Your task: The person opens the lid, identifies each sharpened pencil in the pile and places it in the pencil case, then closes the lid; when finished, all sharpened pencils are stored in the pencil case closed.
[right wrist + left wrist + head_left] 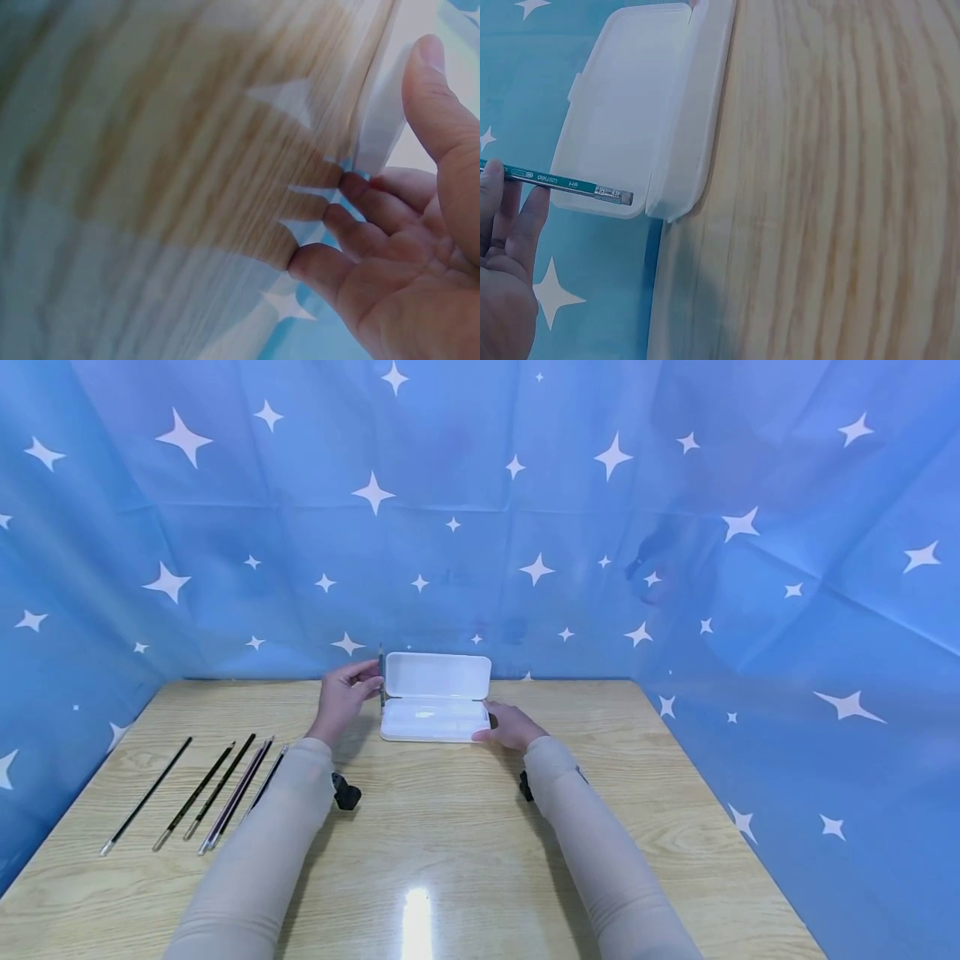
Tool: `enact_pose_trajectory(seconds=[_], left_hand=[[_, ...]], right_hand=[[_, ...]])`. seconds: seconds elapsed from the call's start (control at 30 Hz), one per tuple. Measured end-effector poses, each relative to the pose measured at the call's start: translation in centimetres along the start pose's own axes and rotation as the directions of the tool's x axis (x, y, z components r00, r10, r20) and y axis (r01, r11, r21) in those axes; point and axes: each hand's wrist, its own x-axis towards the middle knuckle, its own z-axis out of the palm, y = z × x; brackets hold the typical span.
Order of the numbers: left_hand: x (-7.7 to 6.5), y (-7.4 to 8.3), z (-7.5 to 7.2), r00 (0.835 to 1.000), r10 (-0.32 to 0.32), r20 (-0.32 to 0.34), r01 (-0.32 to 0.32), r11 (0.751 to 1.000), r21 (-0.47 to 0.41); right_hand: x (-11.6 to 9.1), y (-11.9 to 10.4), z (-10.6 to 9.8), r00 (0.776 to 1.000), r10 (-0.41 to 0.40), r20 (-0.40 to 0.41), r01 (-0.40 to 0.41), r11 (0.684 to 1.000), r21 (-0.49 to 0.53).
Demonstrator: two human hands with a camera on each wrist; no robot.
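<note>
A white pencil case [435, 720] lies near the table's far edge, its lid [438, 676] raised at the back. Beside its left end, my left hand [345, 695] pinches a green pencil [555, 181] between thumb and fingers. The pencil stands upright in the head view, eraser end [615, 195] down. At the case's right end is my right hand [512, 727], thumb by the front corner and fingers toward the back, holding that end. In the right wrist view the fingertips [304, 259] rest on the table, with the thumb up along the case's white wall.
Several dark pencils [213, 789] lie roughly side by side on the left of the wooden table [465, 835], partly near the left sleeve. A blue star-patterned cloth [450, 452] hangs behind and along both sides.
</note>
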Motion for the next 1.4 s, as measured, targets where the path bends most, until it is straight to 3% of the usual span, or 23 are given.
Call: enact_pose_trajectory(seconds=[0.07, 0.43, 0.67, 0.97, 1.1, 1.23, 1.4], left_hand=[[0.1, -0.1, 0.3, 1.000, -0.010, 0.002, 0.010, 1.000, -0.011], [0.3, -0.6, 1.4, 0.999, -0.038, 0.034, 0.034, 0.993, 0.109], [0.4, -1.1, 1.9, 0.992, -0.055, 0.110, 0.019, 0.955, 0.297], [0.9, -1.7, 2.7, 0.980, -0.057, 0.192, -0.018, 0.930, 0.368], [1.2, -1.5, 3.1, 0.965, -0.054, 0.256, -0.054, 0.916, 0.398], [1.5, -1.1, 3.6, 0.941, -0.103, 0.323, -0.052, 0.897, 0.439], [2.1, -0.7, 4.4, 0.898, -0.155, 0.411, -0.105, 0.832, 0.544]], right_hand=[[0.0, 0.0, 0.0, 1.000, 0.001, -0.001, -0.001, 1.000, -0.001], [0.0, 0.0, 0.0, 1.000, 0.005, 0.005, -0.006, 1.000, 0.022], [-0.1, 0.0, 0.0, 1.000, -0.011, 0.003, 0.011, 1.000, 0.019], [-0.1, 0.1, 0.0, 1.000, -0.016, -0.001, 0.016, 1.000, 0.026], [-0.2, 0.0, 0.0, 1.000, -0.013, -0.006, 0.014, 0.999, 0.029], [-0.2, 0.0, 0.0, 1.000, -0.011, -0.010, 0.011, 1.000, 0.024], [-0.4, -0.1, -0.1, 1.000, -0.007, -0.006, 0.007, 1.000, 0.027]])
